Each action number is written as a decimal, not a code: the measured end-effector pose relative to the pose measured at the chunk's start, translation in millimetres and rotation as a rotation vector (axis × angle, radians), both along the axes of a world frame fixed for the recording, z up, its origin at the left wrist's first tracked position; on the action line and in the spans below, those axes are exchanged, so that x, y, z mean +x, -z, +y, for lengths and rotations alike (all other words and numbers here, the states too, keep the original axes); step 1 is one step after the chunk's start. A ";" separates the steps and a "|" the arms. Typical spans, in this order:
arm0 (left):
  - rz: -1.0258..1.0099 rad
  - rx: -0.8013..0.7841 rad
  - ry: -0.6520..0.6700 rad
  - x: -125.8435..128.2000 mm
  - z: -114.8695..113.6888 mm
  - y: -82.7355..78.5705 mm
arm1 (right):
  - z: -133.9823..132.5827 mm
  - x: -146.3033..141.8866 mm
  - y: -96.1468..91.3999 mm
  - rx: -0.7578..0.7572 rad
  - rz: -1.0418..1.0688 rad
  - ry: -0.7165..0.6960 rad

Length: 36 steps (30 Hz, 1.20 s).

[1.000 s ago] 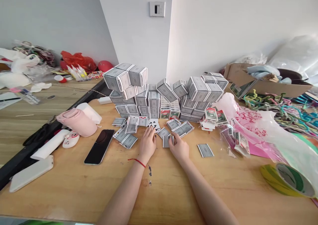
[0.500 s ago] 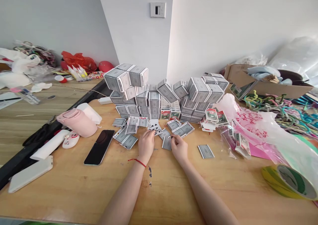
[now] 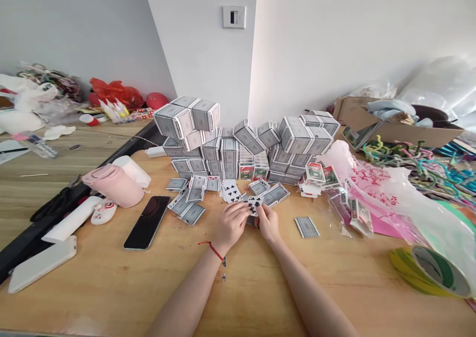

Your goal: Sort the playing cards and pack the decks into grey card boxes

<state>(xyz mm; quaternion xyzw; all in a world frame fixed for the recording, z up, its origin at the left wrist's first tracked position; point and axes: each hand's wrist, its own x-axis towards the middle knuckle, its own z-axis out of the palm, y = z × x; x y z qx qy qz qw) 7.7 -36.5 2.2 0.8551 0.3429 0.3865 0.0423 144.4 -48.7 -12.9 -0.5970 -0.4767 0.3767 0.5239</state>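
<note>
My left hand and my right hand meet over the wooden table, both gripping a playing card whose club pips face up. A second face-up club card lies just beyond my left fingers. Loose grey-backed cards are scattered to the left, and one single card lies to the right of my right hand. Behind them rises a tall stack of grey-patterned card decks. A red string bracelet circles my left wrist.
A black smartphone and a pink bottle lie left of my hands. On the right are a pink-printed plastic bag, a tape roll, tangled pipe cleaners and a cardboard box. The table's dark edge runs along the left.
My hands have come together, with the left moving right from beside the face-up card. The club card now shows between them, lifted from the table, where the grey-backed card near my right hand lay before.
</note>
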 end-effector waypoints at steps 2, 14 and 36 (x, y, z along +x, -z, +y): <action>0.017 -0.022 -0.019 2.0 1.6 1.8 | 2.0 0.0 3.1 -0.008 0.017 0.037; 0.137 -0.140 -0.290 -17.4 23.1 16.2 | 3.8 -1.8 4.0 0.054 -0.076 0.078; -0.214 -0.039 -0.290 -18.0 15.4 4.5 | 6.8 0.1 3.6 0.022 0.165 0.028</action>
